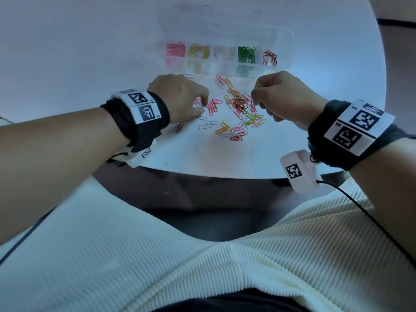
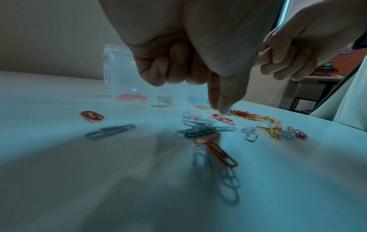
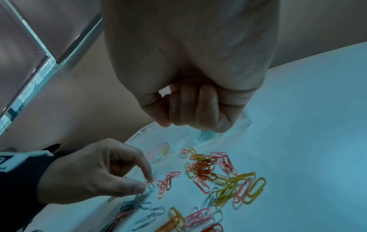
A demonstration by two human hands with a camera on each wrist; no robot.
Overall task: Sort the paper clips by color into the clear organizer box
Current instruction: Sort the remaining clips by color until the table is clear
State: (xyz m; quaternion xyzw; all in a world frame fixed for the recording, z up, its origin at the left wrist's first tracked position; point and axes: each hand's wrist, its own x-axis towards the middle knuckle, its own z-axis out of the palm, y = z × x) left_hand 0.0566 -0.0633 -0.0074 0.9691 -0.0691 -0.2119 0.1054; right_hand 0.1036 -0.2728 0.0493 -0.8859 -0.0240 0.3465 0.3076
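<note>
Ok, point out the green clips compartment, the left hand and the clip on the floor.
green clips compartment (image 1: 246, 54), head view, on the green clips inside.
left hand (image 1: 180, 97), head view, back of hand.
clip on the floor (image 1: 166, 192), head view, its middle.

No readable text; only coded square markers on wristbands (image 1: 144, 106), tiny characters illegible.

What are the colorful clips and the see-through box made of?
The paper clips look like bent wire with a smooth colored coating, probably plastic over metal: thin loops in pink, yellow, red and pale shades. The organizer box looks like clear, glossy hard plastic, since the sorted clips show through its walls. The table looks smooth and white; its material is unclear.
</note>
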